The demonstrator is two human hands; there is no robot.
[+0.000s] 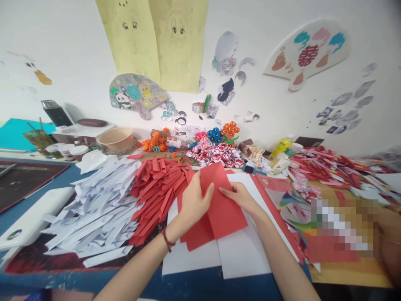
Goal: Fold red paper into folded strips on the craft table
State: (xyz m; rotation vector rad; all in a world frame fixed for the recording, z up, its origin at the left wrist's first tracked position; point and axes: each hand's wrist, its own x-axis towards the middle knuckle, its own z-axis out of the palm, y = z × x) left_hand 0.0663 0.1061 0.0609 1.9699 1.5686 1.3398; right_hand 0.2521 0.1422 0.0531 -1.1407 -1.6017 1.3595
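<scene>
- Holding a red sheet between them, the left hand and right hand grip opposite edges, probably to steady it from both sides.
- Left hand: closed around the left edge, thumb in front, as if bracing the paper; a dark bracelet circles the wrist.
- Right hand: pinching the right edge, thumb tip on the near face; how far the fingers reach behind cannot be told.
- Position: the held sheet is tilted, over the middle of the work area, above loose red sheets and white sheets, seemingly kept centrally for easy reach.
- Left side: red folded strips lie beside white folded strips, apparently heaped by colour.
- Rear: red-and-white flowers rest near the wall, presumably to leave room in front for the hands.
- Right border: another person's hand appears blurred; whether it grasps anything cannot be told.
</scene>
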